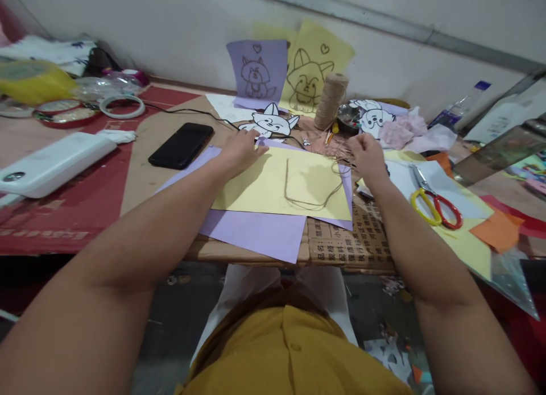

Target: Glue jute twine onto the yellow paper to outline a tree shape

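Observation:
My left hand (242, 153) lies over the upper left part of a yellow paper sheet (256, 184), its fingers apart. Just beyond its fingertips is a white fox cutout (273, 122). Purple sheets (264, 233) stick out beneath the yellow one. A length of brown twine (305, 204) lies on the yellow sheet in a bent line, curving up toward the right. There my right hand (369, 156) is closed in a pinch at tangled twine strands, though its fingertips partly hide the hold. A twine spool (331, 101) stands upright behind, between the hands.
A black phone (182, 145) and a white device (55, 163) lie on the left, near a tape roll (122, 106). Scissors (430, 199) rest on papers at right, with a bottle (503, 150) beyond. Fox drawings on purple (273, 59) and yellow (336, 48) paper lean on the wall.

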Motion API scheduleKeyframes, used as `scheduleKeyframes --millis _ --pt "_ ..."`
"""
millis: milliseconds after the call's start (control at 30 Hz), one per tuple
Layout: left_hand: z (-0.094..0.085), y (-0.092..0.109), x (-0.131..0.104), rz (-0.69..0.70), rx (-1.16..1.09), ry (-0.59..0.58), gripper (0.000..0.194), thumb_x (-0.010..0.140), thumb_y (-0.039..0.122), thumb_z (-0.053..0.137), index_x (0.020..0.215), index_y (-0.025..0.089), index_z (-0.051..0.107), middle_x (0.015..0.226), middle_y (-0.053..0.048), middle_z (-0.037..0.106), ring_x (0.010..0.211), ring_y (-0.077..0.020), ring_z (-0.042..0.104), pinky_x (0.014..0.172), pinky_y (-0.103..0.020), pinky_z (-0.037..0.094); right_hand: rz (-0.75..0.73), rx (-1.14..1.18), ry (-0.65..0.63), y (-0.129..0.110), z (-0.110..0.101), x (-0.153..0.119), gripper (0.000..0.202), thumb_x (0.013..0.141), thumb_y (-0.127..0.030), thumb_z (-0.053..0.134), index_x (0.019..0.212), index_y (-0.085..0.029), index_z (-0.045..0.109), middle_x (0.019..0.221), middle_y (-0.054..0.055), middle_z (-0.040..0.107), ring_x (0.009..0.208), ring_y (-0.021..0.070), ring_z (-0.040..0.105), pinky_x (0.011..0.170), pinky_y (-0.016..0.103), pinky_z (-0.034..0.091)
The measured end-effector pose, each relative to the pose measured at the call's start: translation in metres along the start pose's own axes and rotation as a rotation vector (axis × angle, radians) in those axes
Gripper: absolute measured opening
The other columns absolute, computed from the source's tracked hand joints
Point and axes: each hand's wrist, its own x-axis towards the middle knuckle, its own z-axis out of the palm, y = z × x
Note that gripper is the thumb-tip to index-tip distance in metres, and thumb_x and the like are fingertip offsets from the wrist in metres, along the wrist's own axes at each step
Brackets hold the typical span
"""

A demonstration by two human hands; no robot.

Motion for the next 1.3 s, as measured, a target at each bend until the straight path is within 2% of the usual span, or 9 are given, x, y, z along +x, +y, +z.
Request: scheduleKeyframes --millis 67,200,400,633,767,867,1067,1200,1300 --pt "0.0 0.002 0.0 -0.004 0.028 -0.008 0.06 0.102 0.046 0.058 0.153 0.013 0.058 0.152 -0.023 0.063 0.14 -0.0359 0.057 0.116 -0.042 0.042 -0.089 -0.079 -0.102 -0.002 0.015 -0.008 0.027 0.089 -0.049 0.072 0.091 -0.025 0.061 0.089 0.003 0.067 0.084 0.0212 0.059 0.082 0.04 0.051" --pt "-0.002 0.005 0.003 -0.017 0.02 -0.026 0.057 0.1 0.046 0.061 0.147 0.014 0.063 0.143 -0.021 0.068 0.133 -0.0354 0.062 0.11 -0.04 0.045 -0.18 -0.178 -0.209 -0.003 0.033 -0.016 0.025 0.09 -0.042 0.071 0.104 -0.023 0.064 0.103 0.009 0.072 0.096 0.0265 0.064 0.093 0.049 0.052" --pt "-0.005 0.007 0.004 -0.019 -0.138 -0.055 0.053 0.092 0.039 0.075 0.139 0.015 0.069 0.12 -0.014 0.077 0.106 -0.0285 0.07 0.087 -0.035 0.049 -0.152 -0.251 -0.263 0.003 0.03 -0.011 0.022 0.092 -0.037 0.065 0.107 -0.02 0.067 0.107 0.014 0.075 0.099 0.0302 0.068 0.094 0.052 0.054" --pt "0.005 0.011 0.01 -0.006 -0.366 -0.035 0.053 0.085 0.027 0.08 0.135 0.014 0.069 0.106 -0.008 0.079 0.091 -0.0217 0.071 0.079 -0.03 0.05 -0.132 -0.303 -0.247 0.011 0.026 -0.003 0.021 0.095 -0.04 0.063 0.104 -0.022 0.069 0.11 0.014 0.076 0.102 0.0306 0.069 0.095 0.049 0.056" --pt "0.006 0.011 0.015 0.037 -0.253 0.017 0.047 0.086 0.033 0.079 0.128 0.015 0.073 0.117 -0.011 0.078 0.101 -0.0255 0.07 0.087 -0.033 0.053 -0.149 -0.349 -0.217 0.01 0.018 0.001 0.018 0.093 -0.029 0.06 0.106 -0.02 0.07 0.113 0.016 0.076 0.109 0.0325 0.067 0.103 0.052 0.052" --pt "0.004 0.011 0.016 0.118 -0.098 -0.007 0.046 0.086 0.041 0.078 0.124 0.016 0.077 0.123 -0.014 0.077 0.11 -0.03 0.069 0.097 -0.037 0.052 -0.182 -0.377 -0.248 0.003 0.015 0.0 0.019 0.094 -0.026 0.059 0.108 -0.02 0.07 0.118 0.016 0.076 0.113 0.0323 0.066 0.106 0.052 0.05" --pt "0.002 0.011 0.018 0.234 -0.014 -0.1 0.048 0.088 0.048 0.076 0.126 0.018 0.08 0.127 -0.014 0.073 0.117 -0.0293 0.067 0.101 -0.034 0.051 -0.242 -0.453 -0.459 -0.011 0.034 -0.004 0.029 0.094 -0.027 0.066 0.122 -0.021 0.072 0.13 0.015 0.074 0.124 0.0339 0.063 0.114 0.053 0.047" --pt "0.004 0.007 0.018 0.247 0.044 -0.117 0.058 0.09 0.053 0.075 0.136 0.018 0.075 0.14 -0.016 0.068 0.13 -0.032 0.061 0.111 -0.036 0.047 -0.262 -0.504 -0.586 -0.019 0.049 -0.002 0.046 0.094 -0.03 0.07 0.139 -0.021 0.069 0.148 0.016 0.068 0.138 0.0373 0.058 0.12 0.058 0.042" --pt "0.006 0.001 0.018 0.278 0.063 -0.126 0.062 0.091 0.058 0.072 0.139 0.02 0.073 0.141 -0.015 0.066 0.138 -0.0342 0.055 0.116 -0.04 0.044 -0.261 -0.526 -0.63 -0.023 0.051 0.002 0.047 0.093 -0.032 0.074 0.138 -0.021 0.072 0.148 0.017 0.068 0.14 0.0406 0.057 0.122 0.062 0.039"
